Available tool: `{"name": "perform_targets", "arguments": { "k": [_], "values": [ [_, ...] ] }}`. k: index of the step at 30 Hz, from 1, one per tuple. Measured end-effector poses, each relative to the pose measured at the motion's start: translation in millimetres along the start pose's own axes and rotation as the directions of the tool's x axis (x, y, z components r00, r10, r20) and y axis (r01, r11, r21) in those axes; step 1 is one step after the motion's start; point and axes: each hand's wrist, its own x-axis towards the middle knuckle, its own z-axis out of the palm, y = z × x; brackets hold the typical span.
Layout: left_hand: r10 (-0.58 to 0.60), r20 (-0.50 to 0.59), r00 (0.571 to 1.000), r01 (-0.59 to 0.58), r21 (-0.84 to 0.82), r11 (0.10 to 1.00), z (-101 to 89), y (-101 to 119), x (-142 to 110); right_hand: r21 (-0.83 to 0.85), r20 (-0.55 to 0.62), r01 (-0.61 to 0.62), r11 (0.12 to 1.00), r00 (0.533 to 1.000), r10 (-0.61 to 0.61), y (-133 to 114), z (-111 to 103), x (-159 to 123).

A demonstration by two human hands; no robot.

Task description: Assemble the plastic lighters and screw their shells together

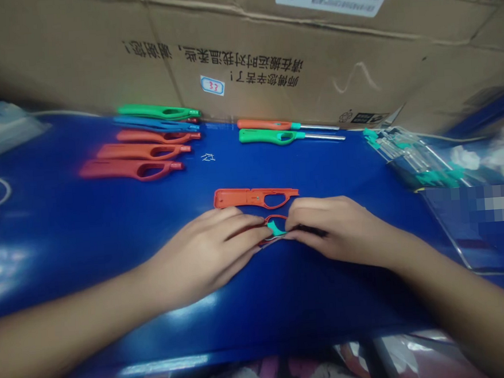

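Near the middle of the blue table, my left hand (215,246) and my right hand (339,229) meet over a red-orange lighter housing half (275,217), mostly covered by the fingers. A teal trigger (275,228) shows in its loop, between my fingertips. The left fingers are closed around the handle end; the right fingers pinch the nozzle end. Just beyond my hands a matching orange lighter housing half (252,197) lies with its hollow side up.
Several coloured lighter housings (146,152) lie in a stack at the back left, near tiny pale pins (208,157). Two lighters with metal tubes (294,135) rest before a big cardboard box (242,51). Metal tubes with teal parts (422,157) fill the right, near a dark tablet-like slab (466,231).
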Motion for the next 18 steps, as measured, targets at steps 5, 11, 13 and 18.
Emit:
{"name": "perform_targets", "arguments": {
  "k": [5, 11, 13, 18],
  "values": [
    [0.032, -0.017, 0.999, -0.031, 0.029, 0.999, -0.3, -1.0, -1.5, 0.092, -0.040, -0.043, 0.995, 0.998, 0.046, -0.5, 2.1, 1.1],
    [0.039, 0.017, 0.999, -0.040, 0.056, 0.998, 0.3, -1.5, -0.6, 0.157, -0.078, -0.115, 0.981, 0.989, 0.129, -3.2, 3.3, 4.1],
    [0.039, 0.022, 0.999, -0.040, 0.064, 0.997, 0.7, -1.6, 0.1, 0.162, -0.074, -0.131, 0.978, 0.987, 0.144, -4.2, 3.1, 4.4],
    [0.045, 0.008, 0.999, -0.046, 0.044, 0.998, 0.1, -0.9, 1.5, 0.143, -0.065, -0.139, 0.980, 0.987, 0.150, -6.2, 3.5, 3.5]
  ]
}}
